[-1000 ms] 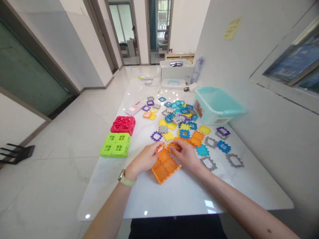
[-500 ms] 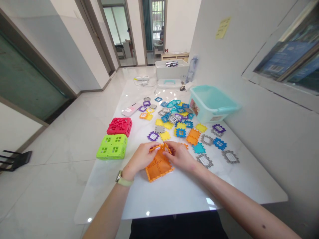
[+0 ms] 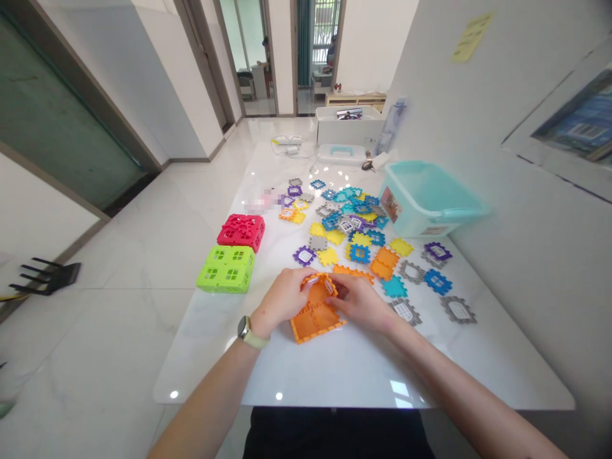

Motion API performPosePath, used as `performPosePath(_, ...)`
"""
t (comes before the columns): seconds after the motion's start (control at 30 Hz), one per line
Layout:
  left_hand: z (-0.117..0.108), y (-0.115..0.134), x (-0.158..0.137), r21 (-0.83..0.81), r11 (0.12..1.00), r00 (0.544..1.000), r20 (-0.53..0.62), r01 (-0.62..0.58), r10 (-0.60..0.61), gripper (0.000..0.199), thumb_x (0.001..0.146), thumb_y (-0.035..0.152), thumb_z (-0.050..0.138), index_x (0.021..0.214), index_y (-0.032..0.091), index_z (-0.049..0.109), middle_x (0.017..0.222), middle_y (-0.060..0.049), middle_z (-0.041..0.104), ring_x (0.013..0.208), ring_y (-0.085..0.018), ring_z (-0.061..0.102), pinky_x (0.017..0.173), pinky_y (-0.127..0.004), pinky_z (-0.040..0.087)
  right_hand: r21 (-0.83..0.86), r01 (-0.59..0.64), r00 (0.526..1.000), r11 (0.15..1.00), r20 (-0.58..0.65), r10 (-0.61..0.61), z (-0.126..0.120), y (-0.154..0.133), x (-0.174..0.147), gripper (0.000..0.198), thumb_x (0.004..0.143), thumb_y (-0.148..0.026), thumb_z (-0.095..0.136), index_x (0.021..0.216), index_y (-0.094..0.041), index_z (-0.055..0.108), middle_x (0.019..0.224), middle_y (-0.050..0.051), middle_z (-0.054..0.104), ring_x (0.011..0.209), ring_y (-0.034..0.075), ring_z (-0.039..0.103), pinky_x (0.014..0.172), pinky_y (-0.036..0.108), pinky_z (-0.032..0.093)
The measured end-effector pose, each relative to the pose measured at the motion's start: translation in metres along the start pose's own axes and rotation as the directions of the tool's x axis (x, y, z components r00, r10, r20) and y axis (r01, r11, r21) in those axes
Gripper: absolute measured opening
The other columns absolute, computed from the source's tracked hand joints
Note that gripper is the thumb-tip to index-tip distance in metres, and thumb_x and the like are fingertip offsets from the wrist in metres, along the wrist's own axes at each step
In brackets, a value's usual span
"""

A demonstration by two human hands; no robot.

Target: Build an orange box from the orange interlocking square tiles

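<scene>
- I see an orange tile assembly point(image 3: 316, 313) lying near the front middle of the white table point(image 3: 344, 376): flat square panels with toothed edges joined together, and at its far end some panels stand upright, forming low walls with small window cut-outs.
- My left hand point(image 3: 281, 301) rests on the assembly's left far corner, fingers curled about the upright panel there, thumb on its near side; it is closed on that panel, not spread.
- My right hand point(image 3: 362, 302) comes in from the right, fingers bent and pinching the upright orange panel at the far right corner. The fingertips of both hands sit close together over the raised end.
- A pale watch point(image 3: 249, 331) sits on my left wrist.
- Just beyond the hands lie loose tiles point(image 3: 354, 239) in yellow, blue, purple, grey and orange, scattered across the middle of the table.
- To the left of the assembly, well apart, stands a finished green block point(image 3: 226, 269), with a red block point(image 3: 241, 231) just behind it.
- A teal tub point(image 3: 427, 203) stands at the right, against the wall, past the loose tiles.
- At the far end of the table sits a white box point(image 3: 349, 125).
</scene>
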State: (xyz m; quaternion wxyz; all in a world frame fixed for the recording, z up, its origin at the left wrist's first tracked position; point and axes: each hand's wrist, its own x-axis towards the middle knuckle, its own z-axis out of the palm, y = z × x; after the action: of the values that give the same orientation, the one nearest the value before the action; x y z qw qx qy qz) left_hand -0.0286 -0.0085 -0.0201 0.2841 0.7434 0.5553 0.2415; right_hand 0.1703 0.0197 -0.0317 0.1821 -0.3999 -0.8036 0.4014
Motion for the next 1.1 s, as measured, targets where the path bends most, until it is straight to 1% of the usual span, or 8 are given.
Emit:
performPosePath(0.33,0.001,0.002,0.0,0.042,0.998,0.998,-0.035,0.044,-0.042,0.031,0.088,0.012,0.047,0.103,0.024,0.071,0.1,-0.003,0.075,0.089,-0.021,0.069,0.079,-0.026,0.048,-0.062,-0.063,0.998,0.996,-0.024,0.062,0.005,-0.006,0.002,0.032,0.078,-0.016,0.061,0.109,-0.019,0.068,0.082,0.002,0.072,0.07,0.017,0.064,0.068,0.027,0.048)
performPosePath(0.57,0.001,-0.001,0.001,0.045,0.999,1.0,-0.018,0.001,0.0,0.035,0.087,0.012,0.046,0.109,0.026,0.07,0.108,-0.004,0.074,0.096,-0.022,0.069,0.086,-0.029,0.048,0.041,-0.071,0.997,0.997,-0.027,0.072,0.009,-0.003,0.002,0.048,0.078,-0.017,0.062,0.126,-0.019,0.062,0.091,0.003,0.073,0.075,0.018,0.066,0.073,0.03,0.052)
performPosePath(0.73,-0.005,-0.005,-0.001,0.046,0.999,0.999,0.039,0.016,-0.018,0.026,0.09,0.021,0.049,0.101,0.025,0.072,0.1,-0.005,0.075,0.092,-0.022,0.068,0.082,-0.028,0.049,0.081,-0.068,0.996,0.994,0.069,0.062,-0.005,-0.008,0.007,0.048,0.079,-0.031,0.068,0.125,-0.019,0.062,0.094,0.004,0.073,0.076,0.019,0.067,0.069,0.03,0.053)
performPosePath(0.77,-0.006,-0.005,-0.002,0.048,0.999,0.999,0.046,0.022,-0.024,0.025,0.091,0.023,0.048,0.098,0.024,0.072,0.098,-0.005,0.075,0.09,-0.021,0.068,0.081,-0.028,0.049,0.051,-0.061,0.997,0.997,0.05,0.059,-0.011,-0.01,0.013,0.048,0.079,-0.037,0.069,0.123,-0.018,0.063,0.094,0.005,0.074,0.075,0.019,0.067,0.068,0.03,0.053)
performPosePath(0.83,-0.009,-0.006,-0.005,0.064,0.998,0.999,0.041,0.023,-0.025,0.025,0.092,0.027,0.047,0.094,0.023,0.071,0.093,-0.005,0.075,0.086,-0.021,0.068,0.078,-0.028,0.05,-0.043,-0.031,0.997,0.999,-0.076,0.028,-0.023,-0.013,0.033,0.044,0.083,-0.045,0.065,0.117,-0.017,0.066,0.091,0.006,0.073,0.073,0.018,0.066,0.067,0.03,0.051)
performPosePath(0.93,-0.014,-0.004,-0.008,0.066,0.995,0.998,-0.001,-0.069,0.069,0.02,0.09,0.027,0.052,0.097,0.024,0.07,0.098,-0.003,0.074,0.091,-0.021,0.066,0.084,-0.03,0.049,-0.198,0.019,0.967,0.98,-0.247,-0.068,-0.031,-0.011,0.083,0.034,0.091,-0.041,0.053,0.106,-0.017,0.07,0.084,0.006,0.073,0.073,0.018,0.066,0.071,0.031,0.05)
performPosePath(1.03,-0.018,0.003,-0.007,0.087,0.956,0.958,-0.043,-0.279,0.283,0.023,0.088,0.019,0.054,0.105,0.025,0.069,0.116,-0.002,0.069,0.108,-0.02,0.06,0.098,-0.032,0.044,-0.429,0.028,0.968,0.903,-0.215,-0.133,-0.024,-0.004,0.146,0.032,0.092,-0.028,0.049,0.115,-0.015,0.066,0.107,0.01,0.071,0.098,0.021,0.065,0.089,0.033,0.048)
performPosePath(1.1,-0.018,0.007,-0.006,0.137,0.903,0.91,-0.014,-0.408,0.414,0.023,0.09,0.017,0.052,0.098,0.025,0.072,0.115,-0.002,0.069,0.111,-0.02,0.056,0.099,-0.033,0.043,-0.49,0.046,0.972,0.87,-0.178,-0.151,-0.014,-0.001,0.185,0.038,0.087,-0.024,0.056,0.123,-0.014,0.063,0.125,0.013,0.064,0.118,0.025,0.057,0.101,0.037,0.041)
